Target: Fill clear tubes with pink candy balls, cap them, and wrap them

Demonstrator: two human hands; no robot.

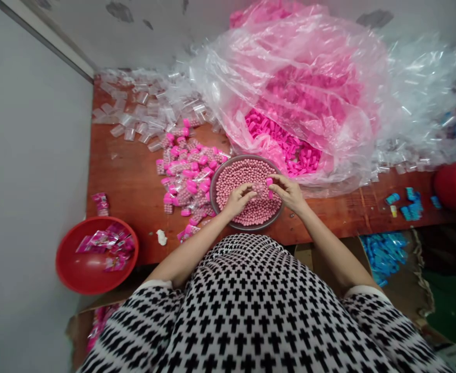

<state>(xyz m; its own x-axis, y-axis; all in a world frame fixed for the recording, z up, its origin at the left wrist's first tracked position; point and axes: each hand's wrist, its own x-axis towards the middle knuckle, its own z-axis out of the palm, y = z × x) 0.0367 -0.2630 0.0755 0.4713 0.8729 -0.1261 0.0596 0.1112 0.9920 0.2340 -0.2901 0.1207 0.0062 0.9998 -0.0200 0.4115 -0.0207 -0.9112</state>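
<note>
L hand (pixel 239 200) curled, grip unclear; R hand (pixel 289 192) pinching 1 pink cap (pixel 269 182); both over 1 bowl (pixel 247 156).

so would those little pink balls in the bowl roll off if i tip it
Probably: the pink balls look round and smooth, heaped loose up to the rim of the bowl, so a tilt would likely send them rolling across the table. Each seems small and light, likely slippery to pinch singly.
</note>
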